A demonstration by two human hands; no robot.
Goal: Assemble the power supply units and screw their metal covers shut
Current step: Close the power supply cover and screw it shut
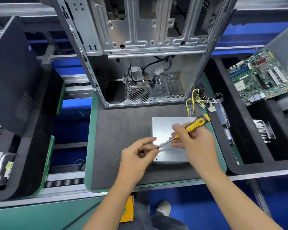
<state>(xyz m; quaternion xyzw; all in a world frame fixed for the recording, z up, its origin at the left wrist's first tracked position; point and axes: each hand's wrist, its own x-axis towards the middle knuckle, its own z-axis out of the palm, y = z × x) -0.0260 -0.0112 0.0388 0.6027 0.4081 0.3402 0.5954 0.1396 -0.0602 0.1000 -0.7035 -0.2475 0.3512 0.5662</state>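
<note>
The right hand [192,138] grips a screwdriver [188,128] (yellow-black ribbed handle, thin steel shaft), pointing toward eight o'clock; the left hand [138,153] pinches its tip above the smooth, boxy metal power supply [163,128].

The power supply's cover [166,130] is bare sheet metal, brushed and softly reflective under my right grip [192,140]. The screwdriver [186,131] I hold has a glossy yellow-and-black plastic handle and a polished steel shaft. The mat [121,130] on the counter is dark, matt and slightly grainy (with a smooth green edge). The computer case [140,40] behind is dull stamped metal.
</note>
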